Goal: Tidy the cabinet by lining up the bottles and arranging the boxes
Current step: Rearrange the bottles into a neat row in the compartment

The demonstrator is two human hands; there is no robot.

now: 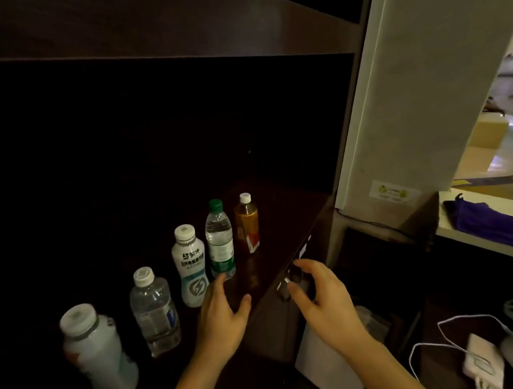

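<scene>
Five bottles stand in a slanted row on the dark cabinet shelf (270, 212): a white bottle (98, 354) nearest, a clear water bottle (155, 313), a white drink bottle (190, 265), a green-capped water bottle (220, 241) and an amber tea bottle (247, 223) farthest. A dark box (273, 328) with small white labels lies at the shelf's front right. My left hand (222, 318) hovers with fingers spread at the box's left side, close to the green-capped bottle's base. My right hand (323, 299) curls over the box's right edge. Whether either hand touches the box is unclear.
A white panel (414, 94) rises at the right of the cabinet. Beyond it, purple and blue cloths (488, 224) lie on a white counter. Lower right holds a pink power bank (482, 360) with a white cable, a face mask and a grey strap. White paper (328, 373) sits below the box.
</scene>
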